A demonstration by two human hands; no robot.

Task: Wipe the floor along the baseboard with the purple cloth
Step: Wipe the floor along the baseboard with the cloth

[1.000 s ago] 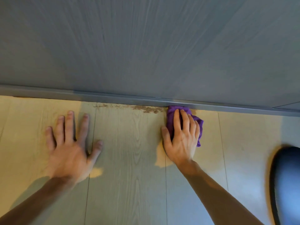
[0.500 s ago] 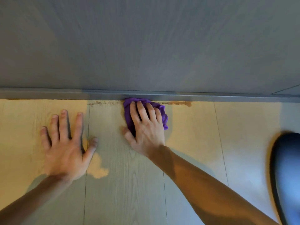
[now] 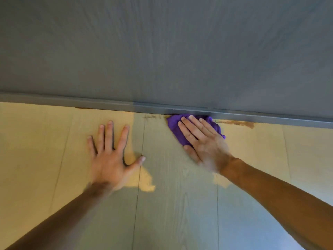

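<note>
Pressing purple cloth (image 3: 173, 127) against baseboard (image 3: 108, 105), right hand (image 3: 203, 143) flat-fingered; left hand (image 3: 110, 159) splayed on floor (image 3: 180, 204).

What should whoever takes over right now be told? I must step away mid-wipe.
Hands: the left hand lies flat on the floor, fingers spread, holding nothing. The right hand presses the purple cloth down with straight fingers.
Cloth: on the floor, far edge against the grey baseboard.
Done: no cleaned stretch can be confirmed.
Left: a brown grime streak right of the cloth, fainter brown marks just left of it, and a thin brown line farther left.
</note>
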